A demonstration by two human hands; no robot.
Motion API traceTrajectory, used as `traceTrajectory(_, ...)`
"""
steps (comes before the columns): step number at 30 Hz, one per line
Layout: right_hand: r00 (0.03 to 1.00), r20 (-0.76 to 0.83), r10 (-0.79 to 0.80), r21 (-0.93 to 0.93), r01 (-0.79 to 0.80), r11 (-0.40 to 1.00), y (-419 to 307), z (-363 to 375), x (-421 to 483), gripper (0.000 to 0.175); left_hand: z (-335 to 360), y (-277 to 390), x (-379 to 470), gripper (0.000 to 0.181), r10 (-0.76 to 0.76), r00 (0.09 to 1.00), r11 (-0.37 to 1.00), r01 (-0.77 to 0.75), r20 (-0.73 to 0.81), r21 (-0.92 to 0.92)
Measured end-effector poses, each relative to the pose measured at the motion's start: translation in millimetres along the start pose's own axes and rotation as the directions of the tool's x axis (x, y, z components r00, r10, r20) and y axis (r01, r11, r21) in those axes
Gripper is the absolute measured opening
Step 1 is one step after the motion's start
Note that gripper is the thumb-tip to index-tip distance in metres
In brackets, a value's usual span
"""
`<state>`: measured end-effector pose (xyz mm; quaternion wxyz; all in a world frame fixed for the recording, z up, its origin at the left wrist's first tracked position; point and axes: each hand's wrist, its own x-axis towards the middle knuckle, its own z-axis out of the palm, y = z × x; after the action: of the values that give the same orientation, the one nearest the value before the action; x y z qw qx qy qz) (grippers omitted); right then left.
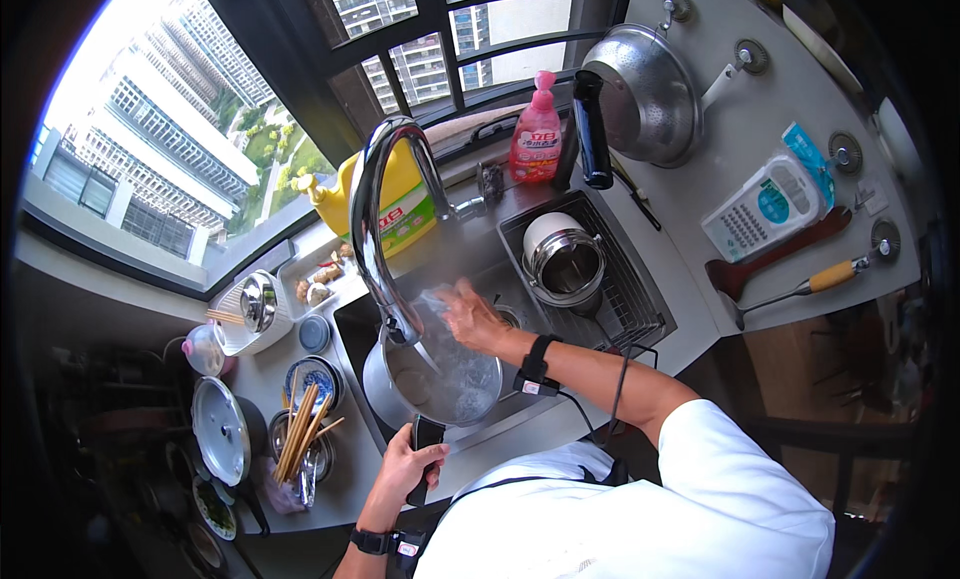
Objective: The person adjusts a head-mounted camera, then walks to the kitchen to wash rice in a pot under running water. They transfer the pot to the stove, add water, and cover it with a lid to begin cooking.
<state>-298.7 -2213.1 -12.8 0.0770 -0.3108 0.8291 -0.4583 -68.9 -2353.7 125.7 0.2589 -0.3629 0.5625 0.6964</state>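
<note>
My left hand (411, 463) grips the black handle (426, 444) of a metal pot (382, 384) that sits in the left part of the sink. Water runs from the curved chrome faucet (363, 226) into the pot, and the water (469, 384) inside looks bubbly. Above the pot's far right rim is my right hand (469, 320), its fingers bent around a thin, translucent, whitish thing (433, 300) that I cannot name for certain. Haze or steam blurs the area around these fingers.
A wire rack (637, 309) with a steel-rimmed container (564, 267) fills the right basin. Behind the sink stand a pink soap bottle (536, 140) and a yellow jug (405, 181). Chopsticks (300, 436), bowls (319, 384) and a lidded pot (221, 432) are at left; a colander (649, 98) hangs at right.
</note>
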Motion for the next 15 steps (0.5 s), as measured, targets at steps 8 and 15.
traceTrajectory(8, 0.969, 0.155, 0.194, -0.051, -0.188, 0.981, 19, -11, -95, 0.038, -4, -10, 19, 0.032, 0.037, 0.999, 0.999, -0.036, -0.032, 0.008)
traceTrajectory(15, 0.926, 0.302, 0.225, 0.272, -0.310, 0.911, -63, -6, -104, 0.038, 0, -8, 41, 0.031, 0.056, 0.996, 0.996, -0.051, -0.063, 0.072)
